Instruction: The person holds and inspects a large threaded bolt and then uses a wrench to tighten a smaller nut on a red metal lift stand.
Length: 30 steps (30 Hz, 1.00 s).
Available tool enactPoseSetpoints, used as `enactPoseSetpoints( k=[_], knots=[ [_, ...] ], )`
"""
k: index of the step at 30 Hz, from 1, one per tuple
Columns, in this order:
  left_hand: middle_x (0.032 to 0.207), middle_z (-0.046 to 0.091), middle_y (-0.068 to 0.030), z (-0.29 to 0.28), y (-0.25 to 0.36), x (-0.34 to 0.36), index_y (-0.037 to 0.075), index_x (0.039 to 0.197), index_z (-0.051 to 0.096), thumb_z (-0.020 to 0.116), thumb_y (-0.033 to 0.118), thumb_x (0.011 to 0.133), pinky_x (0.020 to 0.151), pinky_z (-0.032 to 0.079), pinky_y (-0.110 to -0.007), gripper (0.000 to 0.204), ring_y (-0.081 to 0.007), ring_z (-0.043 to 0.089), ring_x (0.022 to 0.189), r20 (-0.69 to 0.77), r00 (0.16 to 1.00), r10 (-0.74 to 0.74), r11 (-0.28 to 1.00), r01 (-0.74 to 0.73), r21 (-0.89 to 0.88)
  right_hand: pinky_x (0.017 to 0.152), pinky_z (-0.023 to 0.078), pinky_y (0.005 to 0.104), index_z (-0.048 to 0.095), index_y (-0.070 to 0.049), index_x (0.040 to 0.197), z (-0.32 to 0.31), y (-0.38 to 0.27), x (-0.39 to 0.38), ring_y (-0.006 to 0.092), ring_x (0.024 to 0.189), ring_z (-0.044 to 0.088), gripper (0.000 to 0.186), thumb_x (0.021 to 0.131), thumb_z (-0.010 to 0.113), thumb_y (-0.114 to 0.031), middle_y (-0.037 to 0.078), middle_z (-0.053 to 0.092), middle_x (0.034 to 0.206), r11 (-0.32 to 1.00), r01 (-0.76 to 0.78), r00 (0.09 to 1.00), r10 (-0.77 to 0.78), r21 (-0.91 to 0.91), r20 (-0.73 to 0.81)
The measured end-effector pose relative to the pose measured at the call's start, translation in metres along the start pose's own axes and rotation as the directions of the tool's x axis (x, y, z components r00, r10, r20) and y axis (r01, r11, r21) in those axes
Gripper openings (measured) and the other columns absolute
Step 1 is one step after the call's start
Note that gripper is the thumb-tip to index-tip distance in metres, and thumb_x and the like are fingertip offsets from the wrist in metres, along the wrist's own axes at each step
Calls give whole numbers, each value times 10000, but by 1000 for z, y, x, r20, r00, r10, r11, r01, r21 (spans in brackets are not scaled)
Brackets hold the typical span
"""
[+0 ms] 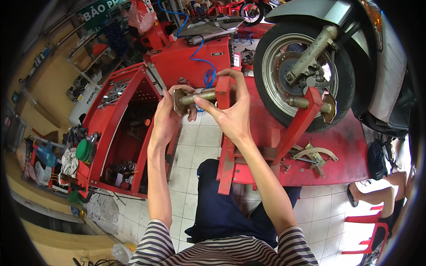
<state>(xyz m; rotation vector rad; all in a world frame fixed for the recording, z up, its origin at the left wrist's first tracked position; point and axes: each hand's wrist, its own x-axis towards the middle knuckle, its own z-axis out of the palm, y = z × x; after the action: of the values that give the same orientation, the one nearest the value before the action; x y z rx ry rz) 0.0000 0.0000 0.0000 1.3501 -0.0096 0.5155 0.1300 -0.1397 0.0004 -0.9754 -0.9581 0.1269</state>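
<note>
A wheel clamp with red posts stands on the red lift platform (341, 164). Its left post (224, 94) has a thick threaded screw (206, 96) running through its top, with a worn metal plate (178, 102) on the outer end. My left hand (163, 122) is closed around that plate, thumb on the near side. My right hand (234, 116) wraps over the post top, its thumb reaching onto the screw. The opposite red post (298, 128) carries a matching screw (299, 102) beside a scooter's front wheel (264, 84).
A curved metal bracket (316, 156) and several small fasteners lie on the platform. At left stands a red tool cart (144, 150) with wrenches (114, 92) on top. A blue air hose (208, 75) hangs by a red cabinet (186, 62). Someone's leg (375, 195) shows beside a red stool (377, 235).
</note>
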Motion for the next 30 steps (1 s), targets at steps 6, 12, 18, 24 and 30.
enactPoseSetpoints(
  k=[6,12,18,24,30],
  knots=[
    [1372,542,-213,17,1,-9,-47,1512,318,579,485,976,786,501,-316,799,-225,635,1015,68,931,359,883,-363,297,796,557,323,446,-68,1202,4,-5,-3,166,868,698,604,754,851,-43,107,699,928,996,-28,998,32,89,-50],
    [1249,600,-182,28,10,-5,-57,1495,344,517,495,1004,750,512,-324,759,-211,653,878,-6,949,314,914,-300,274,833,551,331,434,-69,1214,-2,-11,1,183,906,697,608,771,850,-68,123,713,923,999,44,999,-45,25,12],
    [1088,632,-120,6,11,0,-60,1475,377,409,496,1045,730,514,-332,704,-182,639,766,60,980,189,940,-198,278,804,554,319,406,-50,1197,6,-9,1,185,865,703,586,799,834,-75,130,720,885,999,48,997,-48,-14,-65],
    [1252,600,-149,12,-8,0,-50,1487,367,549,426,1006,775,533,-342,700,-204,663,851,-10,949,315,917,-302,261,756,560,299,361,-37,1168,10,-8,-2,174,829,700,591,811,831,-80,153,704,895,996,6,991,6,87,-130],
    [1323,566,-162,8,7,-2,-36,1488,371,662,398,943,707,536,-320,755,-217,678,846,95,933,348,887,-360,289,797,565,329,365,-56,1199,6,-8,-2,190,895,699,619,800,837,-75,154,697,944,996,17,998,-12,83,-58]
  ],
)
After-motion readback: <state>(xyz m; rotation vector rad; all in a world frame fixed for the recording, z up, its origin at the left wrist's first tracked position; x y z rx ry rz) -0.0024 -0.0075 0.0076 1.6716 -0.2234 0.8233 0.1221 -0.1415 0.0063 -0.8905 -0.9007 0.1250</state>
